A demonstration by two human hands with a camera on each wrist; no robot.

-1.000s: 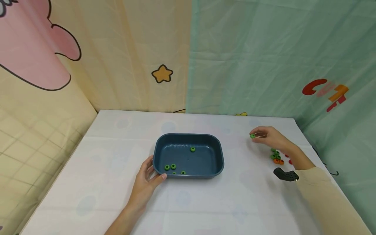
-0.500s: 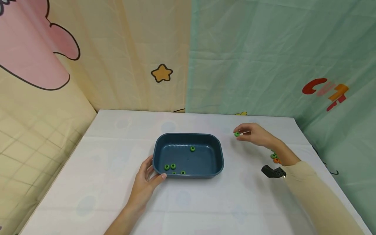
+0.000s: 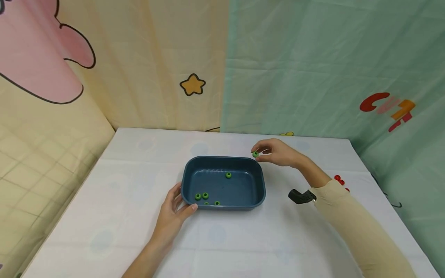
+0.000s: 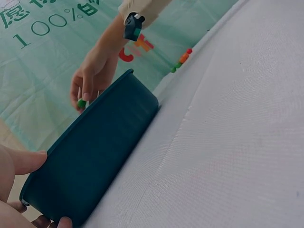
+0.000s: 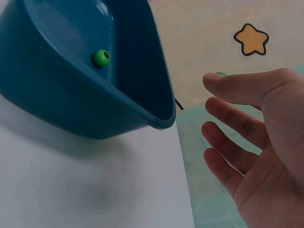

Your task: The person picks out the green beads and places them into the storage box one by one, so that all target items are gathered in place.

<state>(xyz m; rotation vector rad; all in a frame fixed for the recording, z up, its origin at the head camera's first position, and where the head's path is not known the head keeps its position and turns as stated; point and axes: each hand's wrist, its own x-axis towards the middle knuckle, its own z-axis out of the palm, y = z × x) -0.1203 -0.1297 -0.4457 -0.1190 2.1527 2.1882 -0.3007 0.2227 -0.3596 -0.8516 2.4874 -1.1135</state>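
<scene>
A dark blue rectangular tub (image 3: 222, 207) stands on the white-covered table, with several green beads inside, among them one bead (image 3: 228, 175) toward the back. My left hand (image 3: 172, 212) grips the tub's near left corner, thumb over the rim, fingers along the outer wall. At the tub's far right corner, my right hand (image 3: 278, 152) pinches a green bead (image 3: 255, 154) between thumb and fingertips, above the table. In the right wrist view the thumb hides most of this bead, while another green bead (image 5: 101, 58) shows inside the tub.
Red beads (image 3: 339, 180) lie on the right of the table beyond the right forearm. The left wrist view also shows orange beads (image 4: 184, 58) there. A black wrist device (image 3: 301, 196) sticks out from the right sleeve. Printed curtains hang behind the table (image 3: 104, 216).
My right hand has travelled left with the pinched green bead, from near the loose beads to the tub's far right corner. The left hand and tub have stayed in place.
</scene>
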